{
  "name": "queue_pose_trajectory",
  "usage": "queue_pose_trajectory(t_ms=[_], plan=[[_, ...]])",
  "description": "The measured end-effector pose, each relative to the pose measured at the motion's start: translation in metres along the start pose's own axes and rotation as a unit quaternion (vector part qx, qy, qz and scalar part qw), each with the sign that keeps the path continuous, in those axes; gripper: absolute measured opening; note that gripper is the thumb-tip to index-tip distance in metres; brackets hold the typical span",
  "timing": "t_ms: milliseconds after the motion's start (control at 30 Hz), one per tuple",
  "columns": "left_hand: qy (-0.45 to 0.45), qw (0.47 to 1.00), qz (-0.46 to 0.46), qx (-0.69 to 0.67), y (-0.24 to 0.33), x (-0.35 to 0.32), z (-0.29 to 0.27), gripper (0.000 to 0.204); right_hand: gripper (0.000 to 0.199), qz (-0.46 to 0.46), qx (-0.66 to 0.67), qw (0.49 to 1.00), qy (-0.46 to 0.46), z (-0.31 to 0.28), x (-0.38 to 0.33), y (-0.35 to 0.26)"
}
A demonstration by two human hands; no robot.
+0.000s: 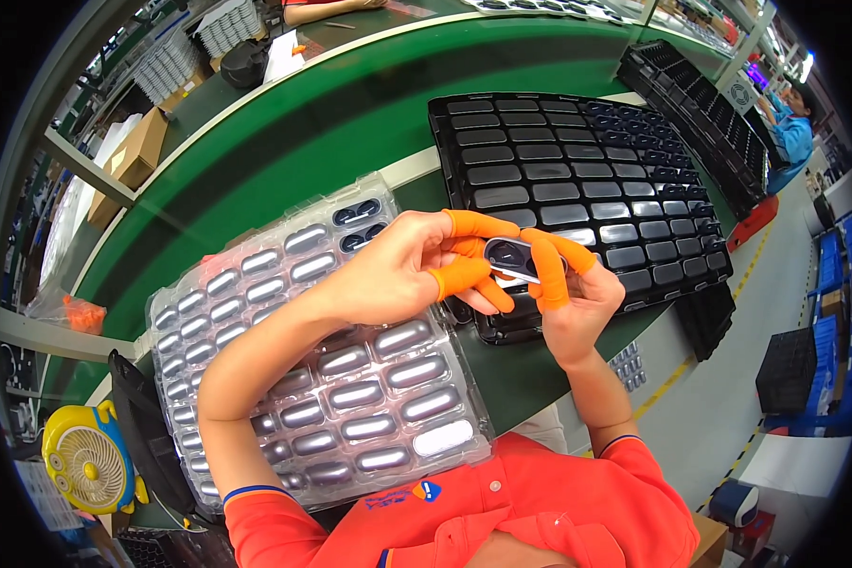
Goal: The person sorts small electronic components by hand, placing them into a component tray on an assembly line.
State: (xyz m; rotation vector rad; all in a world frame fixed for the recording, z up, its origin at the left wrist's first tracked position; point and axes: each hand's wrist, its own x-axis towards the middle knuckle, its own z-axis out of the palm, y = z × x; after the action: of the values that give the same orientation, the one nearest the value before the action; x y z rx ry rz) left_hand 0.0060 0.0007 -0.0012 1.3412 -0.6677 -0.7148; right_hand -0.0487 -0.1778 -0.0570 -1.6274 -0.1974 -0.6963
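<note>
A clear blister tray (350,379) lies left of the black compartment tray (577,180). Above the black tray's near edge, the left hand (398,275) and right hand (577,293) pinch one small oval part (509,257), orange-cotted fingers (473,225) closed narrowly around it.

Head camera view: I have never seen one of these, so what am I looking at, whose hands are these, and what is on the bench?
A wide fisheye camera on a person's head looks down, so straight edges bend. The forearms rising from the lower edge are the person's own. The left hand and right hand, wearing orange finger covers, together hold a small oval part, dark with a silvery rim. On the green bench lie a clear tray of silvery oval parts at left and a black tray with oval pockets ahead. A yellow fan stands lower left.
</note>
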Motion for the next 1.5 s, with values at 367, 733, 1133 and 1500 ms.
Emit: queue_pose_trajectory(t_ms=[367, 733, 1133, 1500], plan=[[0.099, 0.992, -0.003, 0.081, -0.022, -0.007, 0.016, 0.023, 0.014, -0.22, -0.162, 0.962, -0.014, 0.01, -0.009, 0.007], [-0.008, 0.999, 0.012, -0.038, -0.004, -0.001, 0.005, 0.026, 0.016, -0.085, -0.07, 0.994, 0.017, -0.005, -0.005, 0.01], [0.147, 0.947, 0.102, 0.267, -0.023, -0.004, 0.009, 0.019, 0.018, -0.03, -0.034, 0.987, -0.157, 0.006, 0.0, 0.011], [0.062, 0.99, 0.012, 0.125, 0.005, -0.004, 0.01, 0.026, 0.014, 0.072, 0.1, 0.986, -0.116, 0.002, 0.0, -0.006]])
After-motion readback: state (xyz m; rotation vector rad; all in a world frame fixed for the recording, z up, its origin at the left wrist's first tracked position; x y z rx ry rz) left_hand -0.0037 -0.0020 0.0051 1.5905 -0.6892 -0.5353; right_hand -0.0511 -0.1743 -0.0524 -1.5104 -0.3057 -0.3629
